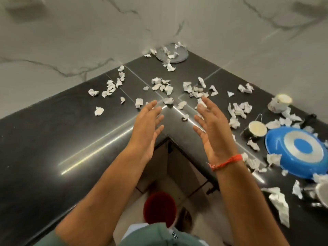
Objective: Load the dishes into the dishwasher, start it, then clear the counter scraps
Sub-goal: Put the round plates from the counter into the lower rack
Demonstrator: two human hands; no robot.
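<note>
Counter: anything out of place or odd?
Yes. Torn paper scraps litter the black counter, some on the round metal lid in the corner. A blue pan lies upside down at right. Both hands hover open, empty.

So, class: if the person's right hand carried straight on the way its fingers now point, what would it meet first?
Most likely the crumpled white paper scraps on the black stone counter just beyond the right hand. Its fingers are straight; the hand's height above the counter is unclear.
</note>
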